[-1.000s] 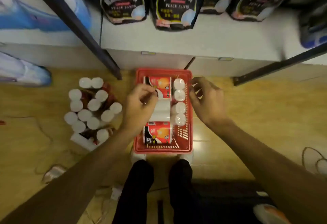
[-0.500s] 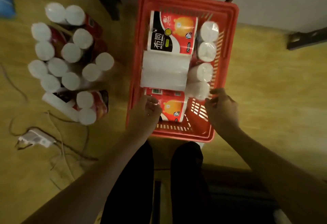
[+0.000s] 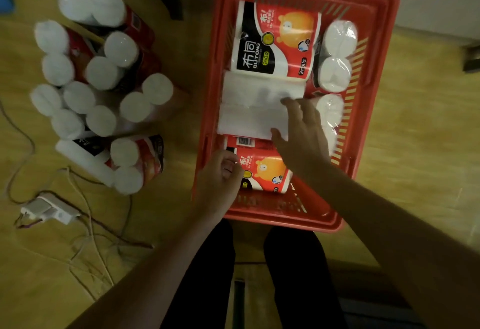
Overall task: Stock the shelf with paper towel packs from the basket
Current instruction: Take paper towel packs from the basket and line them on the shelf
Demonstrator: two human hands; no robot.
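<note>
Packs lie lengthwise in the basket (image 3: 384, 43). Left hand (image 3: 220, 180) curls on the near pack (image 3: 262, 172); right hand (image 3: 301, 134), fingers spread, rests on the white pack (image 3: 249, 110) just beyond.

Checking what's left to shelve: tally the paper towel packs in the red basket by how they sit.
Printed packs lying flat: 2
White-faced pack lying flat: 1
Packs standing on end: 2
Total in the basket: 5
</note>
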